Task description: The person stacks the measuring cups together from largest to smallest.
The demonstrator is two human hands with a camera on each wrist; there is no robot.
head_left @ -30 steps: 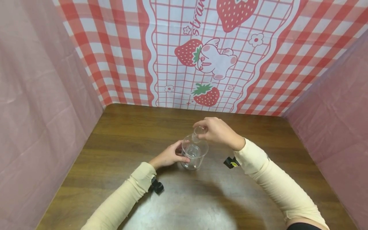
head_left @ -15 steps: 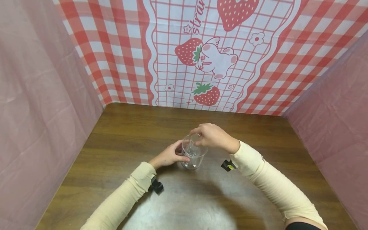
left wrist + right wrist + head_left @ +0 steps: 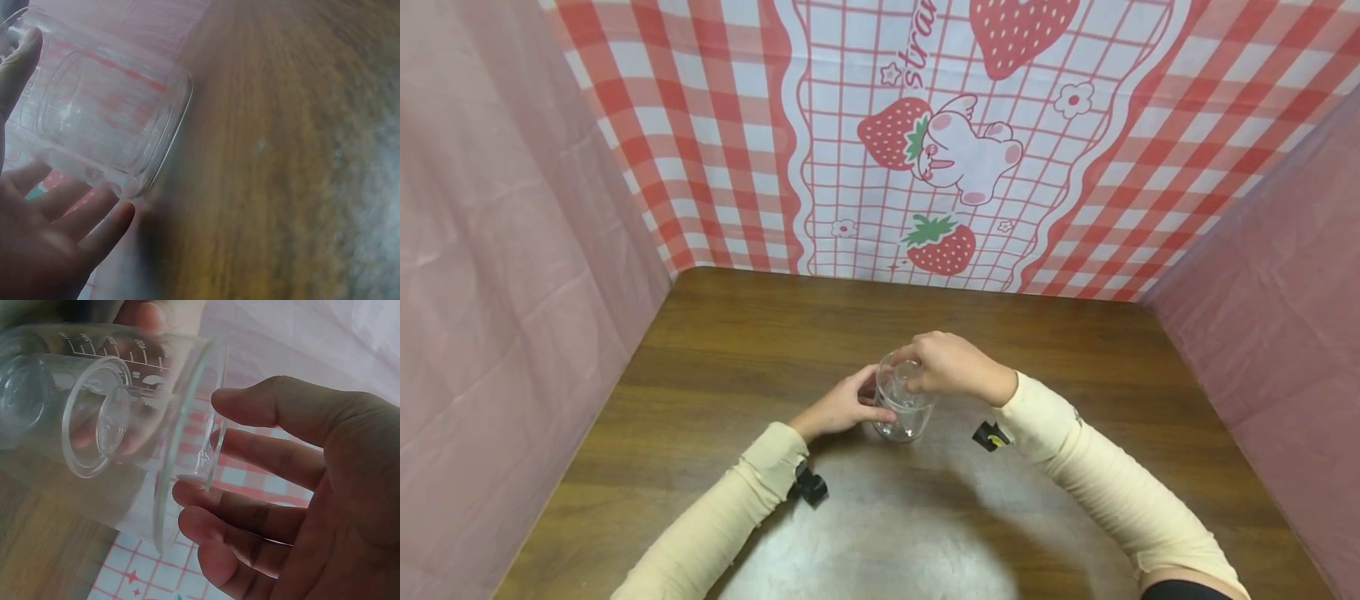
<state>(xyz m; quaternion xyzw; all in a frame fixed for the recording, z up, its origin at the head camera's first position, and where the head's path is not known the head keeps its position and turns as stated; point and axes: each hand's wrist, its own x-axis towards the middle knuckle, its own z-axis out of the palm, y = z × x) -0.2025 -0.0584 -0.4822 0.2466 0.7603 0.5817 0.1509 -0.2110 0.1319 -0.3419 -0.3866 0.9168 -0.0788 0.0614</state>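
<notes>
My left hand (image 3: 847,407) grips the side of a large clear glass beaker (image 3: 904,430) standing on the table. In the left wrist view, its thumb (image 3: 24,56) and fingers (image 3: 78,203) lie on opposite sides of the glass. Within the large beaker sits a medium clear beaker (image 3: 67,434). My right hand (image 3: 953,367) pinches a small clear beaker (image 3: 204,453) near its rim between thumb and fingers. The small one is lowered inside the large beaker's mouth, its base overlapping the medium beaker's rim in the right wrist view. White graduation marks (image 3: 119,351) show on the large beaker.
The brown wooden table (image 3: 737,333) carries the beakers near its middle. Behind it hangs a red-and-white checked strawberry cloth (image 3: 955,158). Pink curtains (image 3: 497,250) close off the left side and the right side. Black wrist cameras (image 3: 810,485) hang below both sleeves.
My right hand has moved down and slightly left, lowering the small beaker from above the large beaker's rim into it. The left hand and the large beaker have stayed in place.
</notes>
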